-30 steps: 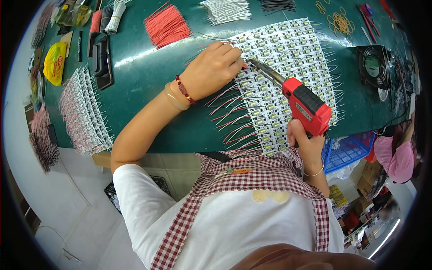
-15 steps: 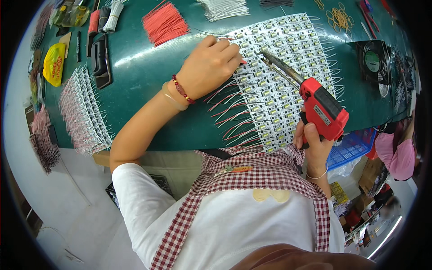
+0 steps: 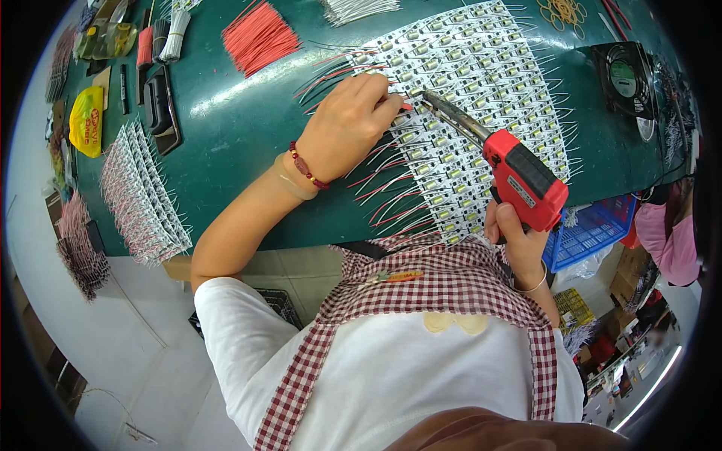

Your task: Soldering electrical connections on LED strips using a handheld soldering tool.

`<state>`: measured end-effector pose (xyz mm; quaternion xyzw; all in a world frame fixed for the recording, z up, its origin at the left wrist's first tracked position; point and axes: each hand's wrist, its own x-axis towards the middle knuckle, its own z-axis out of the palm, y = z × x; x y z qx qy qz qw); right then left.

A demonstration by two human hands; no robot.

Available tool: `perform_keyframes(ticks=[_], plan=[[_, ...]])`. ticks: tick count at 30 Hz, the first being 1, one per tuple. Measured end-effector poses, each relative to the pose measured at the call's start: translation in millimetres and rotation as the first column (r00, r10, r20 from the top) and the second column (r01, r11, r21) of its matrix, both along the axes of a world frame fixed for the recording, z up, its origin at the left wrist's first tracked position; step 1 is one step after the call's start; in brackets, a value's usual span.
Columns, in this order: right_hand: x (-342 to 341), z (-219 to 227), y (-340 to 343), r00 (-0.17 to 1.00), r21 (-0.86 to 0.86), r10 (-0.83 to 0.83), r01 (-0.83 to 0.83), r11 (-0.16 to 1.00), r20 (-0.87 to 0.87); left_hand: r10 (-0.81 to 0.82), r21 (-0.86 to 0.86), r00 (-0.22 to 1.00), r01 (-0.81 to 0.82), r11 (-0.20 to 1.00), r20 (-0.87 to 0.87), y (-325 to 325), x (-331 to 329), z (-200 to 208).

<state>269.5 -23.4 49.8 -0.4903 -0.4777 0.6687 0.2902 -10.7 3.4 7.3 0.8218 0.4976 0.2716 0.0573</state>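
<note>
Across the green table lies a large panel of white LED circuit boards (image 3: 489,83), with thin red, white and dark wires (image 3: 391,197) sticking out along its left edge. My left hand (image 3: 350,114) is over that edge, thumb and fingers pinched together; a small red piece shows at the fingertips, too small to name. In my right hand (image 3: 519,229) is a red and black soldering gun (image 3: 526,180), gripped by its handle. Its metal tip points up-left and is over the boards, just right of the left fingertips. Whether the tip touches a board I cannot tell.
Bundles of red wires (image 3: 259,39) and white wires (image 3: 361,9) lie at the back. Wired board strips (image 3: 143,195) stand at the left, near a yellow bag (image 3: 86,122). A small black fan (image 3: 624,81) sits at right, above a blue crate (image 3: 590,233). Another person's pink sleeve (image 3: 669,240) shows beyond.
The soldering gun's tip has moved left, closer to my left fingertips. My left hand has shifted nearer to me along the panel's edge, uncovering wires behind it. The whole view has shifted slightly.
</note>
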Motion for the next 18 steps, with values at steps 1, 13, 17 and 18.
perform_keyframes(ticks=[1, 13, 17, 18], plan=[[-1, 0, 0, 1.000, 0.006, -0.007, 0.007, 1.000, 0.021, 0.001, 0.003, 1.000, -0.001, 1.000, 0.007, -1, -1, 0], [0, -12, -2, 0.991, 0.103, 0.026, -0.040, 0.994, 0.128, -0.008, 0.015, 1.000, 0.008, 1.000, 0.001, 2, -2, -1], [6, -20, -5, 0.975, 0.144, 0.031, -0.063, 0.987, 0.218, -0.016, 0.008, 1.000, 0.017, 1.000, -0.012, 2, -2, -3], [6, -19, -6, 0.975, 0.144, 0.031, -0.063, 0.988, 0.219, -0.016, 0.008, 1.000, 0.016, 1.000, -0.011, 3, -3, -3]])
